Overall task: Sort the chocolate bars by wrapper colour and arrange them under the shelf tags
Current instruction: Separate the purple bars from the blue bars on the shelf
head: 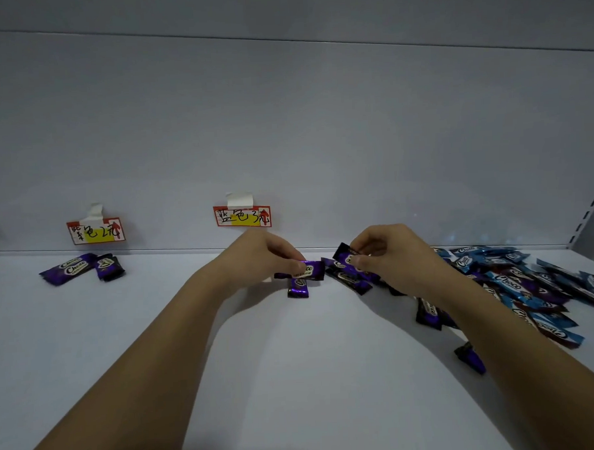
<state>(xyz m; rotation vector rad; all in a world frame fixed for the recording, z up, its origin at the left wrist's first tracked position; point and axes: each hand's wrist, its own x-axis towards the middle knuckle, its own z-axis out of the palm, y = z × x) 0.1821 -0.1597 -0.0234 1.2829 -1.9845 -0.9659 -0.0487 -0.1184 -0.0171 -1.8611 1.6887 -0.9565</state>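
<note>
White shelf (pixel 294 361), each hand's grip clamped on a purple "Choco" bar: left hand (pixel 266 253), right hand (pixel 385 251).

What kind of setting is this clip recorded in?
Probably a shop shelf, or a mock-up of one: handwritten red-and-yellow paper price tags taped to the grey back panel, a slotted metal shelf upright at right, and loose purple and blue foil-wrapped chocolate bars on the white shelf board.

Counted on the shelf (pixel 295 378): two paper tags, left tag (pixel 95 231) and middle tag (pixel 242 216); three purple bars grouped under the left one (pixel 81 267); blue bars heaped at right (pixel 529 282), too overlapped to number.
</note>
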